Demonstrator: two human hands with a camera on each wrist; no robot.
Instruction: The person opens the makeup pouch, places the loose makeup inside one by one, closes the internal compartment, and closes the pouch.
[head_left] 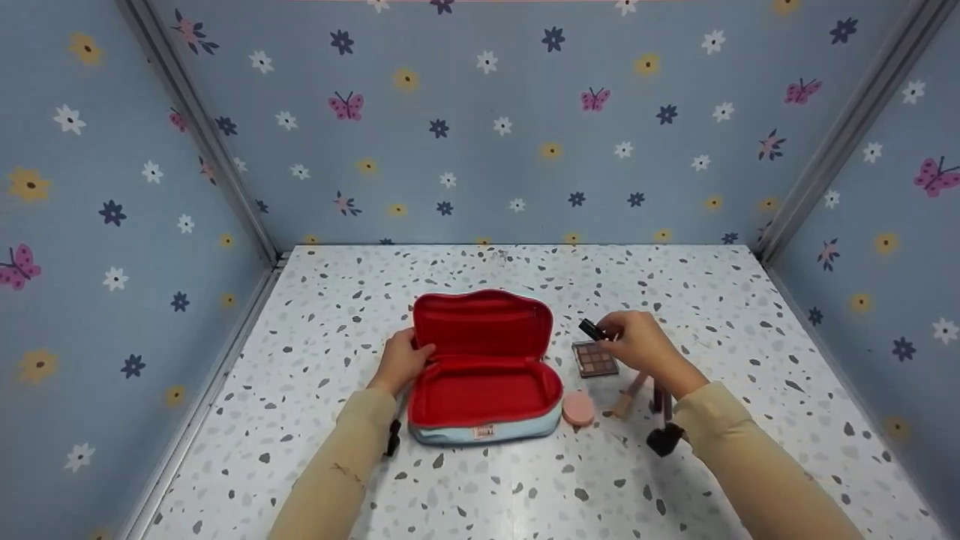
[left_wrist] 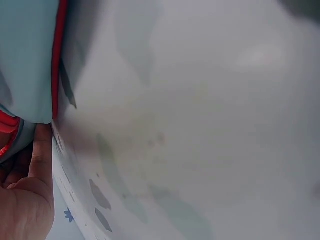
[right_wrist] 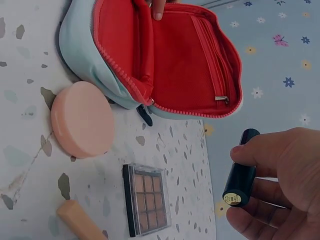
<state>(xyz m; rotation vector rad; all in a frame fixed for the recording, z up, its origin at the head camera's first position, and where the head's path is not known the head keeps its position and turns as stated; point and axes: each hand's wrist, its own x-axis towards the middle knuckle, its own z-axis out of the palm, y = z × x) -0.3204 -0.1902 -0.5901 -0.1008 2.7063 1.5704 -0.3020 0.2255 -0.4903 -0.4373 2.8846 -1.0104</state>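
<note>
A light blue makeup bag (head_left: 495,430) with a red lining lies unzipped, its lid raised. My left hand (head_left: 400,361) grips the bag's left side near the hinge, thumb over the red inside and fingers behind the fabric. In the right wrist view, my right hand (right_wrist: 282,175) pinches a black lipstick tube (right_wrist: 242,172) between thumb and fingers, with a round label on its end. This hand is above the table, to the right of the bag, over the far edge of an eyeshadow palette (head_left: 596,361) with a clear lid.
A round pink compact (head_left: 578,409) lies against the bag's right front. Right of it are a tube with a peach cap (head_left: 624,403) and a black-headed brush (head_left: 663,439), partly under my right forearm. Flower-patterned walls (head_left: 495,150) enclose the speckled table (head_left: 315,322).
</note>
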